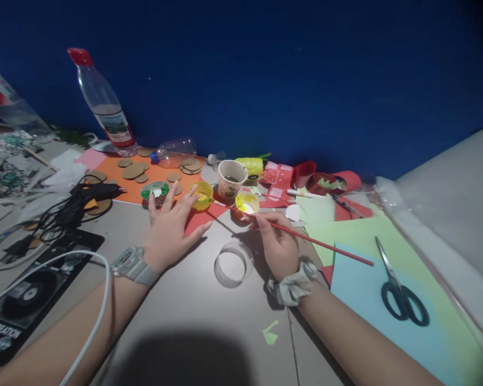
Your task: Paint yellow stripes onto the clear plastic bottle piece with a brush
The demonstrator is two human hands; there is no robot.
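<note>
Between the thumb and fingers of my right hand point(279, 241) is a thin paintbrush with a red handle point(330, 245). Its bristle end points left, toward a small yellow tub point(202, 196). My left hand point(176, 230) has its fingers spread, fingertips by the yellow tub and a green-rimmed lid point(148, 188); whether they touch is unclear. A small cup with yellow paint inside point(253, 202) stands just beyond my right fingers. Behind it is a patterned paper cup point(229, 187) holding dark liquid. A clear plastic ring point(218, 271) lies on the table between my hands.
Scissors point(400, 295) lie on blue and green paper at right. A red-capped bottle point(104, 107), cardboard discs point(133, 171) and a glue gun point(96, 188) are at left. A white cable point(105, 289) crosses my left forearm. Red paper pieces point(279, 182) sit along the blue wall.
</note>
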